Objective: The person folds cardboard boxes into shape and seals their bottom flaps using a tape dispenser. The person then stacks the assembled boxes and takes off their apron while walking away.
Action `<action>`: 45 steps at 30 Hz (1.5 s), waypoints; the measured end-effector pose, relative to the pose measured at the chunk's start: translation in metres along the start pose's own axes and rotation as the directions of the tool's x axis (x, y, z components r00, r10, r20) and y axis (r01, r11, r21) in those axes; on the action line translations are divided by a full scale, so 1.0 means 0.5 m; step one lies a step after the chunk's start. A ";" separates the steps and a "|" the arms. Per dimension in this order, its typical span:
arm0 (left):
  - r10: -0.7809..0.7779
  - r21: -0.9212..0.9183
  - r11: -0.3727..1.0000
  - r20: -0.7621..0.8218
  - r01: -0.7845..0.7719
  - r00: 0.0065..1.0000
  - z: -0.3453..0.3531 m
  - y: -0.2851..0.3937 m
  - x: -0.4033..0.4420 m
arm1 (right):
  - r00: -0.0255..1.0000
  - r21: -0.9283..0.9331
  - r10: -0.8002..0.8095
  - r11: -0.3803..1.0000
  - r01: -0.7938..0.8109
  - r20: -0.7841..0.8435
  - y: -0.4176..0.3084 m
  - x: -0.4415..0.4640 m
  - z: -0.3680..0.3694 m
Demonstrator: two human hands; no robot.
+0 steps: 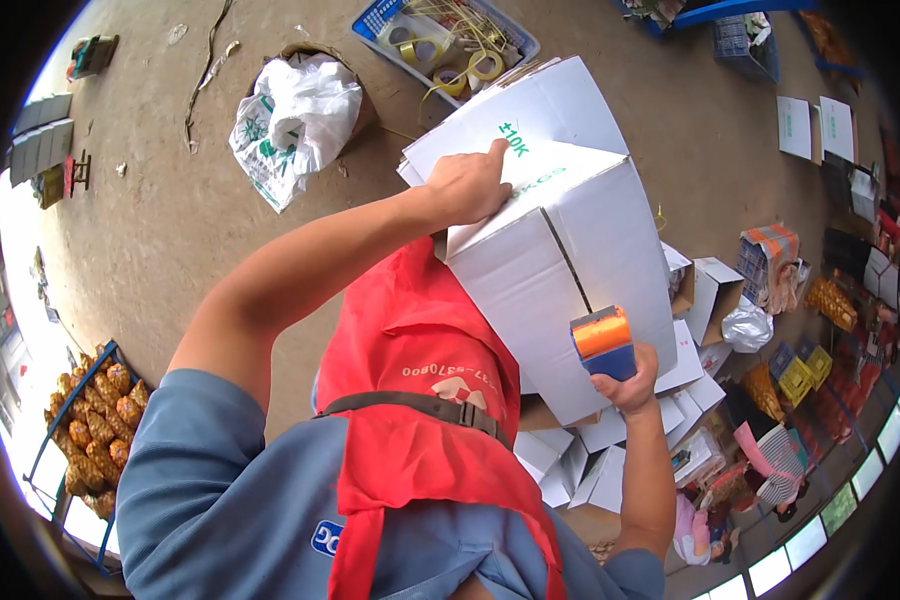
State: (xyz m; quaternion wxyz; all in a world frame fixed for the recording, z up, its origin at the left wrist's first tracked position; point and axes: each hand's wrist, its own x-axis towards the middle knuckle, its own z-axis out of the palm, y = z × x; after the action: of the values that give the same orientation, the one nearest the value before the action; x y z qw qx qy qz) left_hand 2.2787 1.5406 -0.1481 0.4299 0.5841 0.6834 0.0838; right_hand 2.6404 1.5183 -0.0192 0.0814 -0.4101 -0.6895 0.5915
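A white cardboard box (610, 240) with green print stands tilted in front of me, a dark gap running between its two flaps. My left hand (470, 185) lies on the box's far left edge, index finger stretched out beside the green lettering and thumb apart from it. Wrapped round the blue handle of a tape dispenser (602, 340), my right hand (630, 380) has it at the near end of the gap, against the box. The dispenser has an orange part on top. Whether tape sticks to the box is not visible.
A blue crate (528, 40) holds yellow tape rolls. Beside it stands a round bin with a white plastic bag (305, 115). White cartons (710, 290) lie at right. Brown bulbs in netting (95, 435) fill a rack at left. People (770, 460) sit at lower right.
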 end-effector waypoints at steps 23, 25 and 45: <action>0.689 0.209 0.717 -0.067 -0.666 0.721 -0.032 0.115 -0.140 | 0.999 -0.024 -0.034 0.999 0.033 -0.029 -0.018 -0.002 0.005; 0.668 0.369 0.669 0.081 -0.645 0.740 -0.014 0.106 -0.136 | 0.998 0.037 0.056 0.998 -0.055 -0.025 -0.044 -0.004 0.004; 0.693 0.385 0.645 0.070 -0.660 0.718 -0.038 0.124 -0.129 | 0.807 -0.251 0.587 0.792 -0.556 0.063 -0.003 -0.189 -0.102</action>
State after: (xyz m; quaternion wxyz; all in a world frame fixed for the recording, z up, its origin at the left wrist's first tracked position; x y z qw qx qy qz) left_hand 2.3073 1.5108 -0.0665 0.2155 0.8647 0.4354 0.1274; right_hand 2.7314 1.4939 0.0319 -0.1952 -0.5640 -0.5980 0.5350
